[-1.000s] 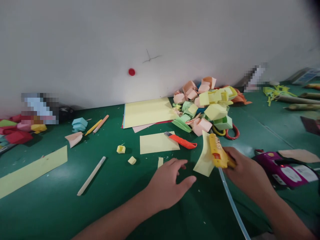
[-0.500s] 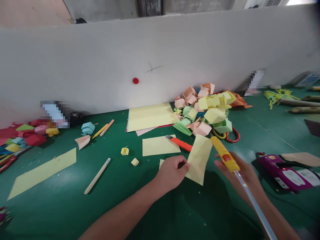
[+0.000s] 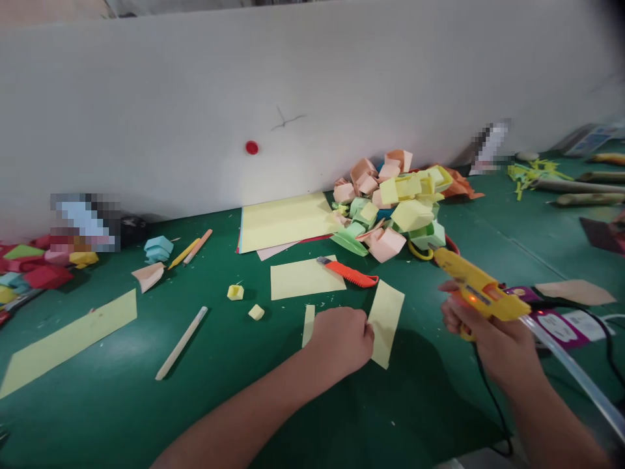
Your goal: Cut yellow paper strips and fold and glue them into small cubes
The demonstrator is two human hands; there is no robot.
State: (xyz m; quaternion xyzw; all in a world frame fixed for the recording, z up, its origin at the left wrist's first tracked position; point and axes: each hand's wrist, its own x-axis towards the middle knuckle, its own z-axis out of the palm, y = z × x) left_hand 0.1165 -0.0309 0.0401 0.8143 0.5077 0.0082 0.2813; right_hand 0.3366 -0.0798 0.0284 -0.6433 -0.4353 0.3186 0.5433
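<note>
Our right hand (image 3: 498, 339), gripping the yellow glue gun (image 3: 481, 284), has swung aside, leaving its nozzle (image 3: 431, 247) clear of the paper rectangle (image 3: 388, 320) our left hand (image 3: 343, 340) pinches by one edge over the worktop (image 3: 117, 404).

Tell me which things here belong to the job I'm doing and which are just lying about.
In the job:
- yellow glue gun, in your right hand
- pale yellow paper strip, its edge at your left hand

Seemingly just lying about:
- orange cutter, untouched
- whitish stick
- blue folded paper
</note>
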